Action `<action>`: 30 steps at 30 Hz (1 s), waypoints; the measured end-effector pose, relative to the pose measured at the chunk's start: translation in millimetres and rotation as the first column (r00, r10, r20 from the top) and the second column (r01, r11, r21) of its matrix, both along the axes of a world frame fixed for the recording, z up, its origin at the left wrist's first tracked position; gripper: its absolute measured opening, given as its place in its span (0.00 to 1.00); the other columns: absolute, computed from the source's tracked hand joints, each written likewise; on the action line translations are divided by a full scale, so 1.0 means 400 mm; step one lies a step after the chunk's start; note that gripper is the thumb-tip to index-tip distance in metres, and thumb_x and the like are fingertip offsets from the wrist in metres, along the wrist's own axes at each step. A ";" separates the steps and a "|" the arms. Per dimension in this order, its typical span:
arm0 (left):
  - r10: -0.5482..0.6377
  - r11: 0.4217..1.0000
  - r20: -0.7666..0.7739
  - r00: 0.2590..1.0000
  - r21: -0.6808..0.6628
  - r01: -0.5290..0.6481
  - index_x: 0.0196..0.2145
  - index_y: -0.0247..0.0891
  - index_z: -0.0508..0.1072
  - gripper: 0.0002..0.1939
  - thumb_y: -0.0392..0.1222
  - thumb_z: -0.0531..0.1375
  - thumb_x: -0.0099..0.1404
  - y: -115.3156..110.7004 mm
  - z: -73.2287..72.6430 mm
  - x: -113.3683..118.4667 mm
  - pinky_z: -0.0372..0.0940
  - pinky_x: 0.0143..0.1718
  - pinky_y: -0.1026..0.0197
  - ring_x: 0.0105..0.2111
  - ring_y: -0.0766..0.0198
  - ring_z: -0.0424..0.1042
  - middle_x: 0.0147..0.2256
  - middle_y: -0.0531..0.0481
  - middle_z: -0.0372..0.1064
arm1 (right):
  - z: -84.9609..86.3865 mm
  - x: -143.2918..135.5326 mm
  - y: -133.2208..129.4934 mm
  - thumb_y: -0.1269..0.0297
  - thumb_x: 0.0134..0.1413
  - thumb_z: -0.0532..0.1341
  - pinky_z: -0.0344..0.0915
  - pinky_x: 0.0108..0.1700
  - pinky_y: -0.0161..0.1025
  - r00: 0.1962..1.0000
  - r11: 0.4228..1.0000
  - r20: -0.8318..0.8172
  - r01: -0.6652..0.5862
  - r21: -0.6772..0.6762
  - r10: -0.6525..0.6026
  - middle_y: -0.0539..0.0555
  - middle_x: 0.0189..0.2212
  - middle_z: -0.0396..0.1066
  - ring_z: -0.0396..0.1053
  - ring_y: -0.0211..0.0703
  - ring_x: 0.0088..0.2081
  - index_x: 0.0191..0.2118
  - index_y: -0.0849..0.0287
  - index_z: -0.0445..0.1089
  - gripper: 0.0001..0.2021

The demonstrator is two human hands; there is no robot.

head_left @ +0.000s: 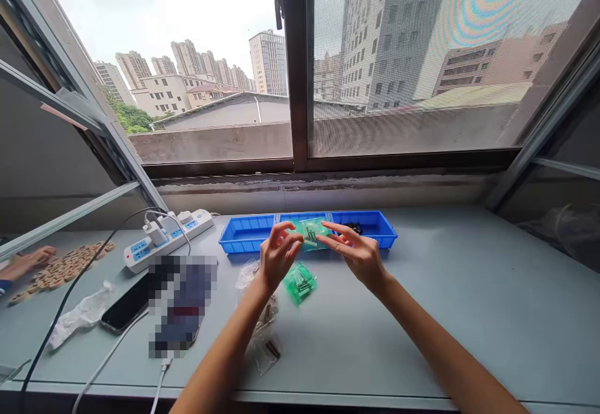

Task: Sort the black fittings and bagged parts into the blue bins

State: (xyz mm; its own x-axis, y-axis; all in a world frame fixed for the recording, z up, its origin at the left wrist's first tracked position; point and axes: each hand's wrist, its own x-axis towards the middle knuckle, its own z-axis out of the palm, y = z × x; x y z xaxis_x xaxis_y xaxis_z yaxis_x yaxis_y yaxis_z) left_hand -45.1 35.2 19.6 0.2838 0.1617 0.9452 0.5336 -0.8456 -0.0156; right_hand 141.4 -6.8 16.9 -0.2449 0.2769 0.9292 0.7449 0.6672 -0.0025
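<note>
A person's left hand (277,254) and right hand (360,256) hold a green packet (310,234) of small parts over a gray desk (450,295) beneath a window (300,76), near blue bins (246,247). A second green packet (300,282) lies below; at far left, another person's hand (34,257) shows beside tan pieces (70,266).

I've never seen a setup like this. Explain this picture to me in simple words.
There is no machine here, just a person working with bare hands. The single picture comes from a camera worn on that person's head, looking forward and down, so both forearms reach in from the bottom.

The left hand and right hand hold a small green bag between their fingers, in front of a row of blue bins. On the grey table below lie another green bag and some clear bags. Farther left are a power strip, a dark phone and a crumpled white wrapping. At the far left edge is another person's hand.
</note>
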 end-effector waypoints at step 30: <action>0.170 0.928 0.254 0.952 -0.366 -0.069 0.25 0.36 0.71 0.16 0.51 0.57 0.61 0.018 -0.012 0.025 0.57 0.18 0.70 0.20 0.75 0.60 0.33 0.49 0.65 | -0.009 -0.017 0.004 0.65 0.59 0.52 0.62 0.22 0.29 0.969 0.919 -0.228 -0.004 -0.394 -0.093 0.48 0.29 0.74 0.64 0.31 0.16 0.54 0.56 0.63 0.17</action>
State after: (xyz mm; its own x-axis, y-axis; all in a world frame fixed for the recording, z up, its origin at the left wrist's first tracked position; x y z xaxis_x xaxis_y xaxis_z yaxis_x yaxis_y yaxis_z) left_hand -34.9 42.4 14.9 -0.0224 0.5109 0.8593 0.5707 -0.6992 0.4306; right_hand 134.4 -5.1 13.2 -0.0099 0.6326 0.7744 0.7188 0.5428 -0.4343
